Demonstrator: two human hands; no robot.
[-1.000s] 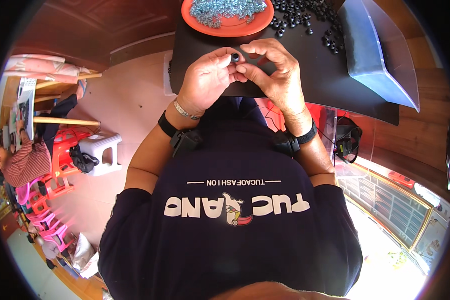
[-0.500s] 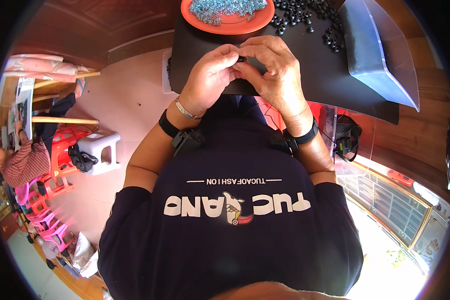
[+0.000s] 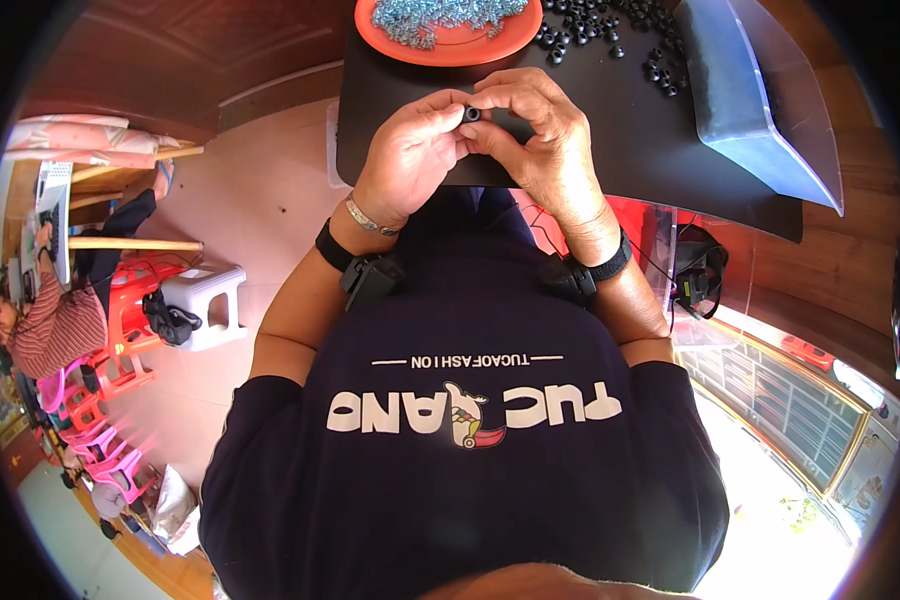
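A small black ring-shaped part (image 3: 472, 115) with a round hole sits between my fingertips, over the near edge of the black table (image 3: 660, 165). My left hand (image 3: 410, 150) pinches it between thumb and fingers from the left. From the right, my right hand (image 3: 545, 130) closes thumb and forefinger onto the same part. Whether anything else is tucked in the fingers is hidden. Just beyond my hands stands an orange plate (image 3: 510, 45) heaped with tiny silvery-blue pieces (image 3: 440, 15), too small to name. Many similar black ring-shaped parts (image 3: 616, 52) lie loose to its right.
A translucent bluish plastic bin (image 3: 740, 110) lies on the table's right side. Left on the floor are a white stool (image 3: 205, 305), red stools (image 3: 130, 320) and a person in a striped top (image 3: 65, 330) by another table. A dark bag (image 3: 700, 275) hangs at right below the table.
The black part has come into clearer view between my fingertips, its hole now showing. Both hands keep nearly the same place; the whole view has shifted slightly.
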